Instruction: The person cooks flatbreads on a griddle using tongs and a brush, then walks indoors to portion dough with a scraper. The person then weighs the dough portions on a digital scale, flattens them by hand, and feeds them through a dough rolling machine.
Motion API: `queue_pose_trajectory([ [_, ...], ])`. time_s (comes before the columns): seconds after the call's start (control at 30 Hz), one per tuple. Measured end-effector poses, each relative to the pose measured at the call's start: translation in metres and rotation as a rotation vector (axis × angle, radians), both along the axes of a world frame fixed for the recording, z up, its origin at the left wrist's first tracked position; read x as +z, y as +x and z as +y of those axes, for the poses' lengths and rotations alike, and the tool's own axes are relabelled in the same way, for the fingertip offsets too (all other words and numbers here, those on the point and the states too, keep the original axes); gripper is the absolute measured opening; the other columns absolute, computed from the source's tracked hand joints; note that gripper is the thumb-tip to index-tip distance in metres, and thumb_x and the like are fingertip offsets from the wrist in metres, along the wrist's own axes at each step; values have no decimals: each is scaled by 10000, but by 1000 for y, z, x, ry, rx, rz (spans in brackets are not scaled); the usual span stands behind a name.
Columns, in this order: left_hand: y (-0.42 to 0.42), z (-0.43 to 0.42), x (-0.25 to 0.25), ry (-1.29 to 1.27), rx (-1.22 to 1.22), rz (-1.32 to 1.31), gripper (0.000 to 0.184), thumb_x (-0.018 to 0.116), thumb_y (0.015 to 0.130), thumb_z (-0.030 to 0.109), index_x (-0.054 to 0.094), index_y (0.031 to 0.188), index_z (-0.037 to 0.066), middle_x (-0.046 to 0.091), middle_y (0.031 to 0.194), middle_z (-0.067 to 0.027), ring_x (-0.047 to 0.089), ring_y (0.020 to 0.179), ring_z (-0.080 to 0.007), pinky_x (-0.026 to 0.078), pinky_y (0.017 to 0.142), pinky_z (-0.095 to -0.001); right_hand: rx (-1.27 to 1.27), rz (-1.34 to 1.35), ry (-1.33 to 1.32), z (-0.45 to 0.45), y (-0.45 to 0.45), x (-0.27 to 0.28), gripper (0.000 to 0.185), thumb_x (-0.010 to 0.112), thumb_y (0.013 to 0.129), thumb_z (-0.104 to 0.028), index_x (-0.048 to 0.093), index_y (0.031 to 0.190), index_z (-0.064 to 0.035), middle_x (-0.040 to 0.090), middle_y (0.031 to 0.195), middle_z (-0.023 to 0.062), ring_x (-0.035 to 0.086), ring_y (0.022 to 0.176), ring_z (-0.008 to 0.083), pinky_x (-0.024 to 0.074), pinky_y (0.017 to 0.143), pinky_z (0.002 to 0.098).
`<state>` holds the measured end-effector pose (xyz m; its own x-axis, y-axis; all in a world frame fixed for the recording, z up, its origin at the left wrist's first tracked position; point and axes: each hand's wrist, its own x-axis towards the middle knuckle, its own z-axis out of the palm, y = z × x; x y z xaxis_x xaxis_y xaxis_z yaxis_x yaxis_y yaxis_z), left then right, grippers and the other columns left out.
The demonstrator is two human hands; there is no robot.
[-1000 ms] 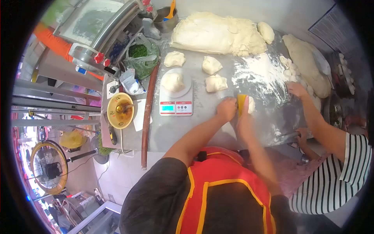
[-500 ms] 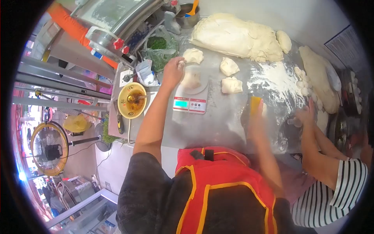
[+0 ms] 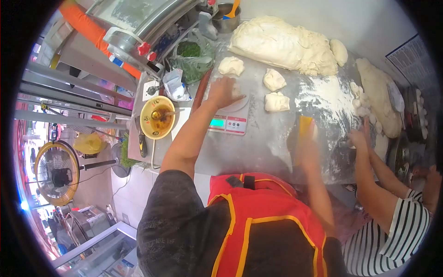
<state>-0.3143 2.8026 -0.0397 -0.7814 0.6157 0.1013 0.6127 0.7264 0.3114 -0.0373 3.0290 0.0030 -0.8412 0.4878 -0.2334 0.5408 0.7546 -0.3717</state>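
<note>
My left hand (image 3: 224,93) is over the plate of a white and red kitchen scale (image 3: 237,123), thumb and fingers apart. A bit of pale dough (image 3: 236,89) shows by its fingers; the palm hides the rest. My right hand (image 3: 308,154), blurred, is closed on a dough scraper with a yellow handle (image 3: 304,128), low on the grey worktop. Behind the scale lies one dough piece (image 3: 231,66). Two more, an upper dough piece (image 3: 274,79) and a lower dough piece (image 3: 277,102), lie between my hands.
A large dough mass (image 3: 286,44) lies along the back, with white flour (image 3: 323,94) before it. At right, a co-worker's hands (image 3: 360,138) are near small dough balls (image 3: 359,99). A yellow bowl (image 3: 157,117), a bag of greens (image 3: 190,51) and a brown rod (image 3: 202,89) are at left.
My left hand has moved right, from the scale's left edge to over the dough on its plate. The brown rod now shows beside it. My right hand stays low with the scraper.
</note>
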Motion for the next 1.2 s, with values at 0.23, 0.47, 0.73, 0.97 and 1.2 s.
queue_pose_trajectory([
  [0.23, -2, 4, -17, 99, 53, -92, 406, 650, 733, 401, 583, 975, 83, 586, 984, -153, 569, 909, -340, 452, 766, -442, -11, 44, 49, -6, -4, 9, 846, 459, 776, 45, -55, 1435, -80, 600, 770, 288, 590, 714, 448, 453, 632, 496],
  [0.47, 112, 44, -29, 207, -189, -371, 297, 620, 789, 313, 601, 971, 80, 612, 974, -140, 585, 905, -323, 459, 796, -415, -32, 103, 31, -5, -4, 0, 857, 472, 773, 40, -48, 1439, -104, 600, 758, 283, 587, 690, 449, 451, 611, 495],
  [0.73, 192, 59, -42, 351, -226, -20, 276, 642, 779, 266, 585, 960, 66, 538, 1041, -166, 507, 971, -338, 406, 835, -425, 6, 102, 41, 5, 3, -13, 863, 500, 780, 13, -46, 1438, -99, 596, 703, 251, 588, 645, 426, 453, 575, 481],
  [0.97, 199, 55, -57, 281, -233, -85, 370, 639, 772, 272, 522, 1017, 20, 522, 988, -151, 494, 926, -322, 398, 812, -420, -15, 77, 31, 1, 3, -4, 864, 505, 778, 11, -40, 1440, -98, 596, 697, 249, 589, 641, 419, 458, 575, 477],
  [1.2, 196, 57, -63, 284, -234, -81, 405, 656, 752, 285, 509, 1031, 32, 509, 1043, -149, 479, 988, -322, 388, 873, -416, -1, 93, 59, 0, 2, -1, 844, 493, 780, 11, -21, 1441, -93, 594, 678, 246, 586, 623, 417, 453, 563, 481],
])
